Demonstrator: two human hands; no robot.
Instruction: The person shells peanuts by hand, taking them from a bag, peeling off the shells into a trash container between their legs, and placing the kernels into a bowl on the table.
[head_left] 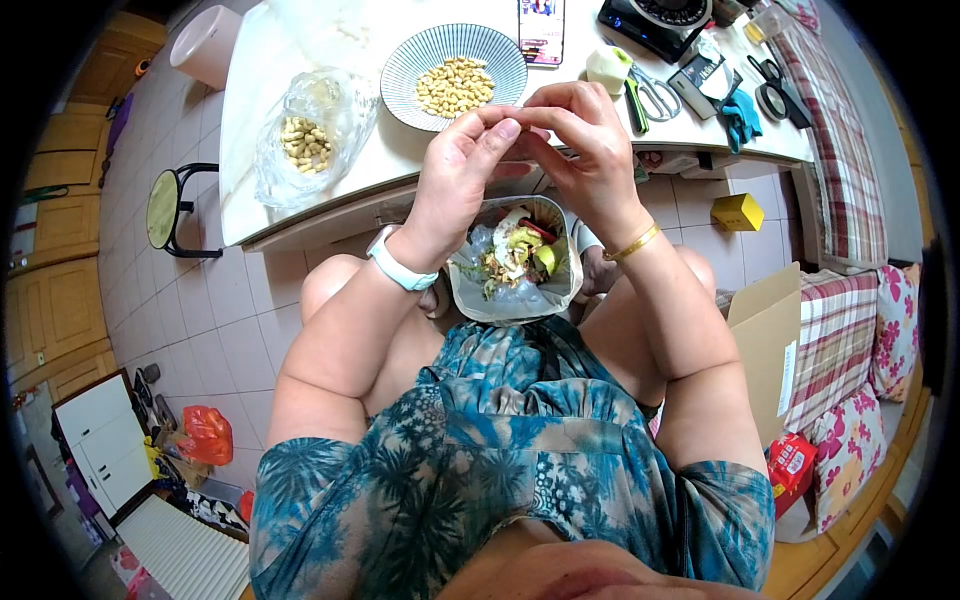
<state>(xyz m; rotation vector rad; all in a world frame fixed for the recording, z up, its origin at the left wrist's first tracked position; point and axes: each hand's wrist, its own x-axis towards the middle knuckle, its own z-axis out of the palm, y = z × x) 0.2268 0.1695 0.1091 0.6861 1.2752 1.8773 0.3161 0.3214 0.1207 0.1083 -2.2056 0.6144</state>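
My left hand and my right hand meet above the table's front edge, thumbs and fingers pinched together. Whatever lies between the fingertips is too small or hidden to make out. Just beyond them, a striped bowl on the table holds many pale peanut kernels. To its left lies an open clear plastic bag with peanuts inside. Below my hands, between my knees, stands a lined waste bin containing peels and food scraps.
Behind the bowl lies a phone. Farther right on the table are a green-handled peeler or knife, scissors, a black scale and a teal cloth. A stool stands left; a yellow box sits on the floor.
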